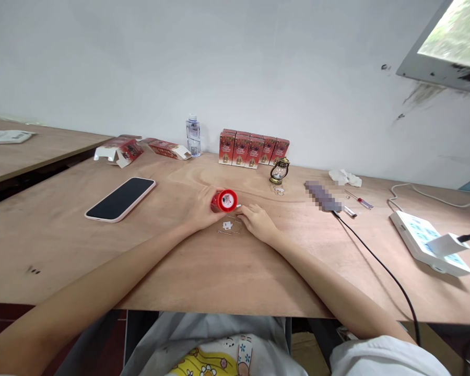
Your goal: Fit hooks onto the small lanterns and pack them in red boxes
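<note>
My left hand (203, 210) is closed around a small red cylindrical lantern part (224, 200), its round end turned toward me, held just above the wooden table (180, 261). My right hand (257, 220) rests on the table just right of it, fingers curled and pinched near a tiny white piece by the red part; what they pinch is too small to name. A small white component (227, 225) with thin wires lies on the table between my two hands.
A phone (121, 198) lies face up at the left. Several red boxes (252, 148), a water bottle (193, 136) and a small finished lantern (279, 171) stand at the back. A screwdriver (361, 200), a power strip (426, 240) and a black cable (379, 263) lie at the right.
</note>
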### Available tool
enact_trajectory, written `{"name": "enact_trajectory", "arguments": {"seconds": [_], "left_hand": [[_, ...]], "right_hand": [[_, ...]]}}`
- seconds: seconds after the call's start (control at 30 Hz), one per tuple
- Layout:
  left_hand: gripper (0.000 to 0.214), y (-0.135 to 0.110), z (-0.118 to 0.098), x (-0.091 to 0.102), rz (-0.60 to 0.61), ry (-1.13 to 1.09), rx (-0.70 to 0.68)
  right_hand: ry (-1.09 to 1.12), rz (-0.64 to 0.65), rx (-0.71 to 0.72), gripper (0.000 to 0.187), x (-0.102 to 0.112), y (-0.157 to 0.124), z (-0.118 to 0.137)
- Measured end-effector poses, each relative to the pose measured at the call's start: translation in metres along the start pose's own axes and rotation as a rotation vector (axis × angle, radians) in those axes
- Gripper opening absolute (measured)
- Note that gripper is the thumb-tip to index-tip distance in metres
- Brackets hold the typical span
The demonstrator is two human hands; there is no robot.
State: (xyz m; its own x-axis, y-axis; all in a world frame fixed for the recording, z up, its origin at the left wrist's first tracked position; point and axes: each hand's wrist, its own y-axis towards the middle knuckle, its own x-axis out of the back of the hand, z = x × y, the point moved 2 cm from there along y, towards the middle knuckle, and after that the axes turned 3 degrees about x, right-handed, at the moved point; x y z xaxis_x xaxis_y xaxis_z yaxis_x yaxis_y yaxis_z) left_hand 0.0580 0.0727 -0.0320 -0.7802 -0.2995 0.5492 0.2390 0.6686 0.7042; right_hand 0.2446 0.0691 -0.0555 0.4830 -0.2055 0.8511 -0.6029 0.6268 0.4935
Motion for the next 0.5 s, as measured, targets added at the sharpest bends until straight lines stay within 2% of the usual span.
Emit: {"name": "enact_trajectory", "arguments": {"seconds": [0.1, 0.23, 0.3, 0.37, 0.5], "left_hand": [[0.035, -0.001, -0.001, 0.001, 0.028, 0.009, -0.026], [0.037, -0.002, -0.003, 0.002, 0.072, 0.023, -0.042], [0.037, -0.002, -0.005, 0.001, 0.094, 0.022, -0.038], [0.035, -0.003, -0.008, 0.000, 0.126, 0.039, -0.056], [0.035, -0.005, -0.011, -0.003, 0.156, 0.079, -0.114]], "right_hand": [[0.003, -0.105, 0.022, 0.012, 0.005, -0.002, 0.002], [0.120, -0.436, 0.087, 0.008, 0.019, -0.006, 0.015], [0.195, -0.559, 0.096, 0.005, 0.024, -0.008, 0.021], [0.251, -0.615, 0.102, 0.005, 0.025, -0.009, 0.027], [0.261, -0.609, 0.127, 0.009, 0.023, -0.009, 0.032]]}}
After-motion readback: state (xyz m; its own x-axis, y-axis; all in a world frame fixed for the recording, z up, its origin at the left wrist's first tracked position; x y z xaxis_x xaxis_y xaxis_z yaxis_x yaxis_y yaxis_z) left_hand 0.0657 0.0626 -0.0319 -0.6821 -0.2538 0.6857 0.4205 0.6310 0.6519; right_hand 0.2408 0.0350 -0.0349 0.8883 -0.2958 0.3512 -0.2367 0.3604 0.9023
